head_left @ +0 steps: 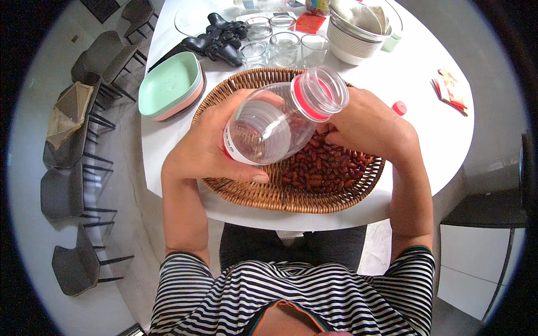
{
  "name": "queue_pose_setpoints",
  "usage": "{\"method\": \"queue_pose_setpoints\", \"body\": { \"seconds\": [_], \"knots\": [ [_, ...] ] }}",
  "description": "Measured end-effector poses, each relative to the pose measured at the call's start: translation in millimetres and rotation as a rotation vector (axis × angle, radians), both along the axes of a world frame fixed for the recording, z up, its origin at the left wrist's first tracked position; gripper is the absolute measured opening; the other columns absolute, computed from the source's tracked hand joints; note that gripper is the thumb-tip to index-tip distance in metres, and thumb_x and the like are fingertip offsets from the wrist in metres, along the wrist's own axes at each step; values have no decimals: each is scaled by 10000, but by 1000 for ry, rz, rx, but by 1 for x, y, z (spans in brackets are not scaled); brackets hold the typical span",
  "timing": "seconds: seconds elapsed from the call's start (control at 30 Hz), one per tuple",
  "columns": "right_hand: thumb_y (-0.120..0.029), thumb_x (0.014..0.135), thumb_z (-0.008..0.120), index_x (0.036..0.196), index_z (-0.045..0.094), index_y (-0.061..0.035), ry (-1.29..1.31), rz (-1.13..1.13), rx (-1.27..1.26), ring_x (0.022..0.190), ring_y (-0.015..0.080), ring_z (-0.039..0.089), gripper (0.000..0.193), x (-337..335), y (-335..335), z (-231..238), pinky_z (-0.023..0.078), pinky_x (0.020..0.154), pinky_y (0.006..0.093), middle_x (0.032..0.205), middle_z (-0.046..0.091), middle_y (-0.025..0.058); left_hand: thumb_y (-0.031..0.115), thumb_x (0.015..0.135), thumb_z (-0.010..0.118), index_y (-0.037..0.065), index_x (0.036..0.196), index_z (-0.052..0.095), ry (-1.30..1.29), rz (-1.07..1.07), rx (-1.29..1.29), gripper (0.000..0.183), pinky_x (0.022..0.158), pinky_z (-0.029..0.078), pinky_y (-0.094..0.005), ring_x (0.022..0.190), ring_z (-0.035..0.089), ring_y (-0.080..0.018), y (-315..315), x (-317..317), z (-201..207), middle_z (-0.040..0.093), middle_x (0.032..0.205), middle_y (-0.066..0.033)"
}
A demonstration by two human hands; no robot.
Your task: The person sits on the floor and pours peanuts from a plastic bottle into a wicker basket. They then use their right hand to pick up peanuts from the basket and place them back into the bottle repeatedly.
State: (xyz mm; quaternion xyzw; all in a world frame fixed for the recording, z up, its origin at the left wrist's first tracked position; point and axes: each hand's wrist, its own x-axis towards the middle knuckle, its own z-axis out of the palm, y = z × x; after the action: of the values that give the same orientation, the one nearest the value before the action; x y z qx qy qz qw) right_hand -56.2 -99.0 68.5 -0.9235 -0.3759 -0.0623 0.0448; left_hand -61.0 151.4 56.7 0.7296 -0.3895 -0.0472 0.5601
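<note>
A clear plastic bottle (266, 126) with a red ring round its neck is tilted over the wicker basket (246, 193), its uncapped mouth pointing up and to the right. My left hand (216, 140) is wrapped round the bottle's body, thumb below it. I see no contents in the bottle. Reddish-brown dried fruits like dates (325, 168) are heaped in the basket's right part. Just above them, behind the bottle's neck, my right hand (367, 120) reaches in with curled fingers. The bottle hides part of those fingers, so what they hold does not show.
A red cap (399, 107) lies right of the basket. Green and pink trays (171, 87) stand at left. Beyond the basket are several glasses (284, 47), black game controllers (216, 42) and stacked bowls (356, 36). A red-and-white packet (450, 91) lies near the white table's right edge.
</note>
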Motion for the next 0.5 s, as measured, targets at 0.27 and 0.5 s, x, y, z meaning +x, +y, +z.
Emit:
{"method": "queue_pose_setpoints", "body": {
  "seconds": [0.27, 0.5],
  "knots": [
    [-57, 694, 716, 836, 672, -40, 12, 121, 637, 608, 108, 575, 149, -3, -21, 45, 441, 527, 220, 725, 626, 37, 146, 486, 861, 48, 1204, 499, -67, 3, 42, 809, 847, 456, -293, 951, 605, -169, -1, -1, 5, 622, 1039, -66],
    [-79, 747, 673, 888, 662, -10, 93, 264, 910, 623, 58, 555, 158, -8, -26, 45, 431, 510, 159, 794, 630, 69, 144, 493, 858, 48, 1205, 498, -50, 8, 45, 803, 838, 459, -293, 944, 607, -172, -2, 0, 1, 619, 1042, -74]
  ]
}}
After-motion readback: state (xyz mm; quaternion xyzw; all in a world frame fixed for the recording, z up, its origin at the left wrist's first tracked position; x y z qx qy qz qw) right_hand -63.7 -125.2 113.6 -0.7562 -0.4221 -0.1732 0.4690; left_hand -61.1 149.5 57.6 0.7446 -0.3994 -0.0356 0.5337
